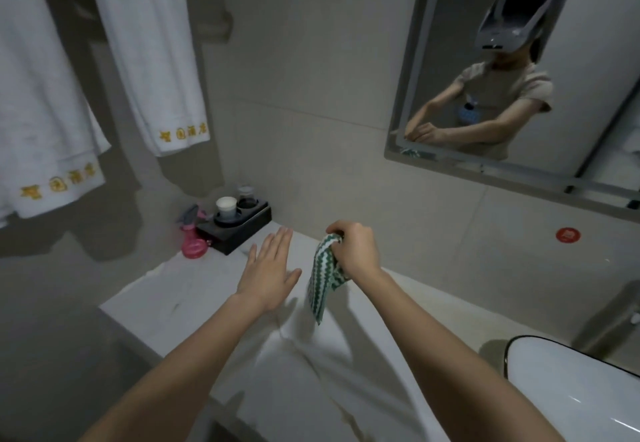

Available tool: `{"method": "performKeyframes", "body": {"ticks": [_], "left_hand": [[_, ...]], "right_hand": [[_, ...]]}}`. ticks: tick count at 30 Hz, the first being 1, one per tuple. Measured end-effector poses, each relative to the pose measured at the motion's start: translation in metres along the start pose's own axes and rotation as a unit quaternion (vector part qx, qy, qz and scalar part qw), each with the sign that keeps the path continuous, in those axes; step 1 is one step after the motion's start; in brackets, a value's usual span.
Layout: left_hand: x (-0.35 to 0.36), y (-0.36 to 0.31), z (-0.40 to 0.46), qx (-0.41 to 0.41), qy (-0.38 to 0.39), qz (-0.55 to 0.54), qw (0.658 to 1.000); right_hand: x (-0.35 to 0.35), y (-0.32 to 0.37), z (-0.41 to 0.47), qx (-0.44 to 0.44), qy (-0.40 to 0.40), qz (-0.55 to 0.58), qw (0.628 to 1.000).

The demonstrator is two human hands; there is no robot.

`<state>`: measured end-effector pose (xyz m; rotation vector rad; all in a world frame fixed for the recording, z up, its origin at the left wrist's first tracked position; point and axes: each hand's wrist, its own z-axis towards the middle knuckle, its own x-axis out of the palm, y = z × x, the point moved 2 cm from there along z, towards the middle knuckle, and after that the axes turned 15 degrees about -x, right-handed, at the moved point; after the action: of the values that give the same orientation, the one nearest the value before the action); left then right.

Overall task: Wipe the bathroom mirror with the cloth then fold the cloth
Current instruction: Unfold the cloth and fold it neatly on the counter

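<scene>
Gripping the bunched cloth below the mirror, the right hand readies folding; the flat left hand must catch a corner.

Count on the white marble counter: one black rectangular cup tray, holding two cups, one white and one dark clear glass; one pink plastic spray bottle. Two white towels with gold embroidery hung on the wall, left and right. One green-and-white zigzag cloth. One framed wall mirror. One white basin. One round red sticker. Two bare hands, left and right.
</scene>
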<state>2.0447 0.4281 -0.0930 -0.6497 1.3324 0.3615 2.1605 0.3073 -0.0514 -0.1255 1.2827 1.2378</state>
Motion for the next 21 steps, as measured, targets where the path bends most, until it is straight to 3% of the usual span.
{"method": "performKeyframes", "body": {"ticks": [8, 16, 21], "left_hand": [[0.018, 0.012, 0.052, 0.052, -0.031, -0.038, 0.997], [0.047, 0.039, 0.082, 0.124, 0.073, 0.006, 0.989], [0.046, 0.052, 0.085, 0.192, 0.076, 0.002, 0.979]], "right_hand": [[0.027, -0.009, 0.040, 0.045, -0.018, -0.009, 0.999], [0.057, -0.015, 0.028, 0.164, -0.036, -0.054, 0.984], [0.070, -0.017, 0.007, 0.245, -0.076, -0.048, 0.965]]}}
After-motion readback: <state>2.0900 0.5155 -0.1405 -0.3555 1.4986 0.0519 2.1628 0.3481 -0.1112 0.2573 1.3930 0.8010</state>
